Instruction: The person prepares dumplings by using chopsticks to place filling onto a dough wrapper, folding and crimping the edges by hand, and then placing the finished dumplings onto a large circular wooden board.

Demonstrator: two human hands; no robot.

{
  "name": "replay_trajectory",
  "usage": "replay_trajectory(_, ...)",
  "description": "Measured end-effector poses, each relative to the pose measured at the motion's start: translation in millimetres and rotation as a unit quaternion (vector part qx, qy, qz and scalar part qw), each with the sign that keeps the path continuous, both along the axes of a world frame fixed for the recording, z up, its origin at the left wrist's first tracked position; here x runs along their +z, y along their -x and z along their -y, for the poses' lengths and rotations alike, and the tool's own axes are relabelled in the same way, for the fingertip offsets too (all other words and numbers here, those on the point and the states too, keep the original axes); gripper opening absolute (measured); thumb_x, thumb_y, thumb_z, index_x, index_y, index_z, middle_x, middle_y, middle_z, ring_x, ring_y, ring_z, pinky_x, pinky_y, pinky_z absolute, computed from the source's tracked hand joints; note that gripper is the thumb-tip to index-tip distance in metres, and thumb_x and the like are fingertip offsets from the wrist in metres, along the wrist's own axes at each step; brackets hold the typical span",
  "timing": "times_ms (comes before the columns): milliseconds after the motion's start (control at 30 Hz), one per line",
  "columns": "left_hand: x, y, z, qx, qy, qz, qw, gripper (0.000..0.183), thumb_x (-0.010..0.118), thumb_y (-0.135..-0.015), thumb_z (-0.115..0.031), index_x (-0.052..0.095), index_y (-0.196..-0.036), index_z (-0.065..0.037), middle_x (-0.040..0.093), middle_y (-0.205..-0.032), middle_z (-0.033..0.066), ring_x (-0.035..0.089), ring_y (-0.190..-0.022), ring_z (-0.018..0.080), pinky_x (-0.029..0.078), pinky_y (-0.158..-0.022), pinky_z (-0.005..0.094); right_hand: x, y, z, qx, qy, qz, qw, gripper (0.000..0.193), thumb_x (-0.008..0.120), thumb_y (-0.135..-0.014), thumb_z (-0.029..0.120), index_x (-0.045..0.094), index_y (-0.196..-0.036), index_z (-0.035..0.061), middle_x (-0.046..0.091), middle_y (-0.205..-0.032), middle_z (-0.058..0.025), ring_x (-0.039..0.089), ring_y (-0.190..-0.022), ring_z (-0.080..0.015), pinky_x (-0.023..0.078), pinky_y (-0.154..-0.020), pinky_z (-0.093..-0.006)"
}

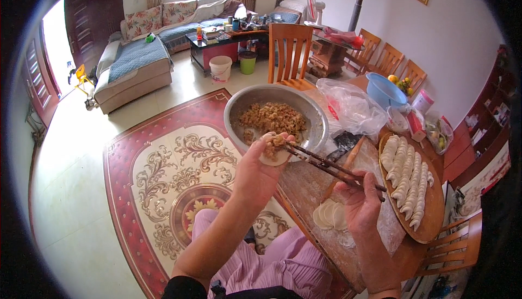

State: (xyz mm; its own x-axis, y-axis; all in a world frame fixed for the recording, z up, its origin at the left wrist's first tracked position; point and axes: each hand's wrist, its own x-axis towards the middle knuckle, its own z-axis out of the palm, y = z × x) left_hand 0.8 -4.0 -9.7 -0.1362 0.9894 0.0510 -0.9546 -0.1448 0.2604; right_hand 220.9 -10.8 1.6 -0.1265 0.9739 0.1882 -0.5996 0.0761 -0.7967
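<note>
Cupped in my left hand (255, 171) is a round dumpling wrapper (274, 160) with a lump of brown minced filling (274, 145) on it. My right hand (359, 201) grips a pair of dark chopsticks (331, 167), whose tips touch that filling. Just beyond my left hand stands a wide metal bowl (235, 108), partly filled with more of the crumbly filling (272, 118). A small stack of pale wrappers (330, 214) lies on the floured board (353, 244), left of my right wrist. Rows of folded dumplings (405, 174) lie on an oval wooden tray (429, 231) to the right.
Behind the tray are a clear plastic bag (353, 106), a blue basin (385, 89) and a pink-lidded jar (422, 101). Wooden chairs (457, 242) stand around the table. A patterned rug (157, 190) covers the floor at left, with a sofa (130, 62) farther back.
</note>
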Motion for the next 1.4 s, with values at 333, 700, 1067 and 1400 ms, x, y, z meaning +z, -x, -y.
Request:
replay_trajectory(333, -1.4, -2.0, 6.7, 0.028, 0.041, -0.057, 0.997, 0.032, 0.046, -0.096, -0.021, 0.046, -0.118, 0.002, 0.053, -0.119, 0.0202, 0.05, -0.116, 0.0344, 0.042, -0.1, 0.0456, 8.9, 6.2, -20.5, -0.021, 0.047, -0.073, 0.996, 0.027, 0.047, -0.097, 0.025, 0.057, -0.101, 0.0006, 0.065, -0.088, -0.0132, 0.066, -0.077, -0.023, 0.056, -0.073, -0.037)
replay_trajectory(700, -2.4, 5.8, 9.6, 0.046, 0.029, -0.093, 0.994, 0.028, 0.053, -0.094, -0.023, 0.051, -0.108, 0.001, 0.056, -0.112, 0.0196, 0.054, -0.111, 0.0336, 0.046, -0.096, 0.0433, 19.5, 20.6, -64.4, -0.048, -0.15, 0.253, 0.955, 0.023, 0.051, -0.095, 0.02, 0.062, -0.099, -0.0003, 0.064, -0.086, -0.0082, 0.064, -0.073, -0.016, 0.053, -0.066, -0.0275)
replay_trajectory(1067, 6.0, 5.1, -8.3, 0.04, 0.045, -0.02, 0.998, 0.04, 0.03, -0.1, -0.029, 0.046, -0.113, 0.006, 0.055, -0.114, 0.0197, 0.052, -0.111, 0.034, 0.044, -0.098, 0.0441, 6.7, -2.2, -52.4, 0.038, 0.088, -0.042, 0.995, 0.023, 0.05, -0.094, 0.02, 0.061, -0.1, 0.0002, 0.065, -0.085, -0.0121, 0.066, -0.072, -0.0224, 0.056, -0.068, -0.0336)
replay_trajectory(1400, 4.1, 1.5, -10.9, 0.003, 0.025, -0.001, 1.0, 0.039, 0.033, -0.098, -0.022, 0.042, -0.12, 0.009, 0.055, -0.116, 0.0229, 0.052, -0.113, 0.034, 0.039, -0.102, 0.0434, -2.3, -5.8, -48.0, 0.026, 0.089, -0.017, 0.996, 0.026, 0.047, -0.096, 0.024, 0.059, -0.096, 0.0012, 0.064, -0.082, -0.0124, 0.065, -0.07, -0.0229, 0.055, -0.066, -0.0352)
